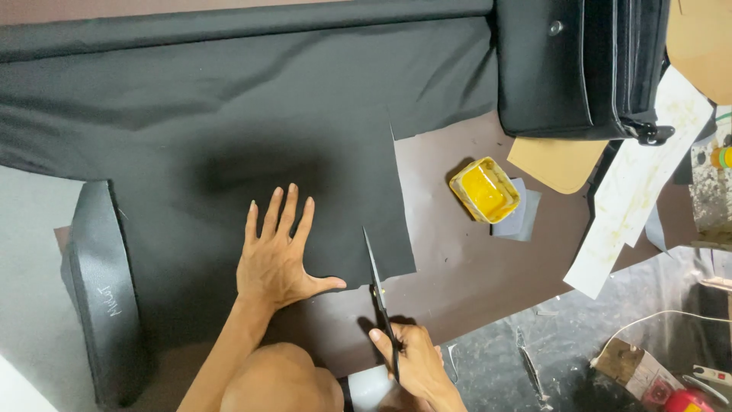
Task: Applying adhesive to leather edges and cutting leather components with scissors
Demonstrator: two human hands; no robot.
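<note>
Black fabric (229, 152), steel scissors (379, 294).

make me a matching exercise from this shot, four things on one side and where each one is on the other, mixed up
Things:
1. left hand
2. scissors
3. yellow tray
4. black bag

Places:
A. top right corner, above a tan card piece
B. pressed flat on the black fabric, fingers spread
C. on the brown sheet, right of the fabric's cut edge
D. in the right hand, blades at the fabric's lower edge

Pairs: 1-B, 2-D, 3-C, 4-A
</note>
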